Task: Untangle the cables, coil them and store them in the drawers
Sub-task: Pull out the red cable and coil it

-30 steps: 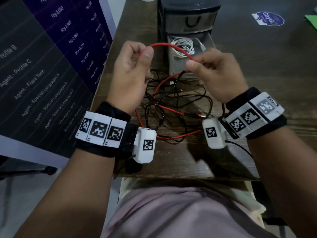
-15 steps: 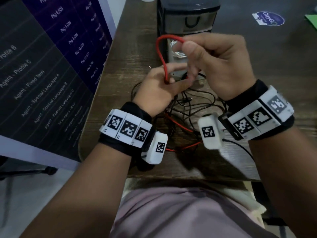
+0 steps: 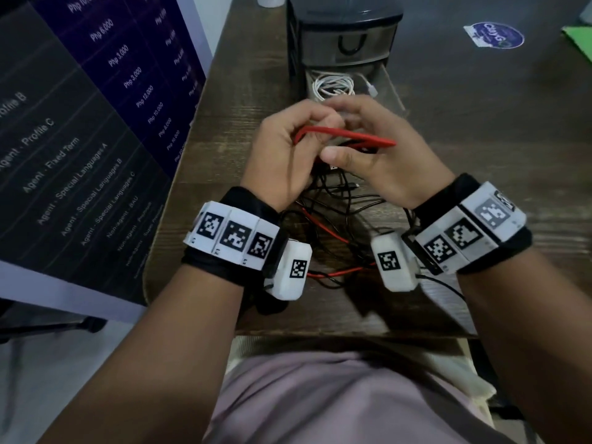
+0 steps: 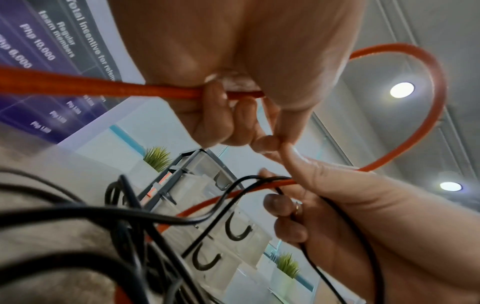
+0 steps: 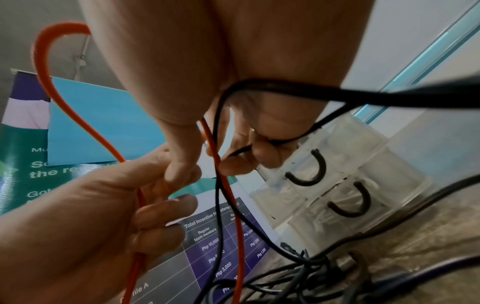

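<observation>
Above dark wooden desk point(image 3: 480, 129), both hands point(image 3: 282, 155) point(image 3: 390, 158) clamp red cable point(image 3: 346, 136); purple banner point(image 3: 96, 91) left.

A dark wooden counter point(image 3: 480, 129) beside a purple price banner point(image 3: 96, 91); 2 round ceiling lights point(image 4: 402, 89); potted plants point(image 4: 157, 158).
</observation>
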Available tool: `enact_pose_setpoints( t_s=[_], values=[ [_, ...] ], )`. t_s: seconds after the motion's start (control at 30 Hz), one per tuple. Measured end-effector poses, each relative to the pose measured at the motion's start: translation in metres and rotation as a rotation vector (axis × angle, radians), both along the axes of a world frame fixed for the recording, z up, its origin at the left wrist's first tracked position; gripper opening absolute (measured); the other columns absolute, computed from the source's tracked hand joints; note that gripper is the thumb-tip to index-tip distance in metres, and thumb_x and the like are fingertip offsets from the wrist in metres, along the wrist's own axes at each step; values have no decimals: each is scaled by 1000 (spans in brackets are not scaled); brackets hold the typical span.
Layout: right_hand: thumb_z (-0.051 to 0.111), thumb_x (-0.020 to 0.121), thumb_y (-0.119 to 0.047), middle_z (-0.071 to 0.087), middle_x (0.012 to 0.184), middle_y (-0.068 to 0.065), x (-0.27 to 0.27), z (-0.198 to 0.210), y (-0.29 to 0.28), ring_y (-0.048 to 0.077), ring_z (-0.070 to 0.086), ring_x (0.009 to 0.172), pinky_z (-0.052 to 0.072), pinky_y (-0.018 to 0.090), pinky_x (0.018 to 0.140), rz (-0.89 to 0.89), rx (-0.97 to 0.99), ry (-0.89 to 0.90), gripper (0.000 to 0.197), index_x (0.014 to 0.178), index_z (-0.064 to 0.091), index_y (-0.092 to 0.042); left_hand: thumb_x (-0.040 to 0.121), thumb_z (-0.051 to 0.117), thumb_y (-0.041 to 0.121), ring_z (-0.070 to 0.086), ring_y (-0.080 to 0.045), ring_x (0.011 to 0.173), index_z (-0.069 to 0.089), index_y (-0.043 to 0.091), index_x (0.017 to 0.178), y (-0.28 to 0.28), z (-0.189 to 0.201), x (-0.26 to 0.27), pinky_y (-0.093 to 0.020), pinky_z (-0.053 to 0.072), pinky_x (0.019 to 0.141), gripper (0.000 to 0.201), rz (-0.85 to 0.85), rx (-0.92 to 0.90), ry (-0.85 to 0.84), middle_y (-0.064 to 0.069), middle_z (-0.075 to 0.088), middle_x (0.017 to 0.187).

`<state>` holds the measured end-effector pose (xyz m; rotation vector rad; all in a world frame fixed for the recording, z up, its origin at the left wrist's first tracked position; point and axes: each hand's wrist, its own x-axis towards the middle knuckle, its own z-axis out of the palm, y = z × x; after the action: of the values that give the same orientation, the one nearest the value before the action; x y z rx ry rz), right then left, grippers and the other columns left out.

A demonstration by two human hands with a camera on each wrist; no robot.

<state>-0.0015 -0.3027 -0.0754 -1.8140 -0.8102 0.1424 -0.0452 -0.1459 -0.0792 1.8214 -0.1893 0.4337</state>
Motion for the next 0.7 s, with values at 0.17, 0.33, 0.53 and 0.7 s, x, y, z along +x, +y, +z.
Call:
enact_pose_setpoints(
  t_s=[0.17, 0.33, 0.53, 0.7],
  values=[
    [71, 86, -2, 56, 93, 19, 3, -5, 0, 18, 59, 78, 54, 31, 70, -45, 56, -17, 40, 117, 48, -11, 84, 69, 8, 48, -15, 65, 71, 16, 108, 4, 12, -6, -23, 44, 65, 26, -105, 169, 22, -4, 54, 82],
    [63, 81, -2, 50, 78, -9, 9, -5, -1, 1, 48, 67, 44, 21, 61, -212, -57, -111, 30, 100, 43, -14, 73, 78, 11, 55, -14, 82, 68, 19, 118, -12, 25, -17, -28, 51, 80, 46, -173, 359, -26, -4, 61, 101],
    [67, 81, -13, 61, 74, -8, 18, -1, 0, 9, 57, 69, 39, 13, 52, -391, -338, -167, 9, 82, 60, -20, 74, 75, 55, 66, -4, 72, 76, 28, 99, -14, 43, -23, -33, 57, 71, 37, -44, 372, 5, 11, 70, 76],
    [57, 84, -21, 59, 69, -10, 24, -7, 9, 12, 60, 69, 37, 21, 50, -572, -483, -197, 24, 66, 46, -33, 83, 57, 67, 66, -6, 75, 71, 31, 103, -23, 59, -12, -37, 56, 77, 43, 14, 611, 181, 16, 66, 74]
  ],
)
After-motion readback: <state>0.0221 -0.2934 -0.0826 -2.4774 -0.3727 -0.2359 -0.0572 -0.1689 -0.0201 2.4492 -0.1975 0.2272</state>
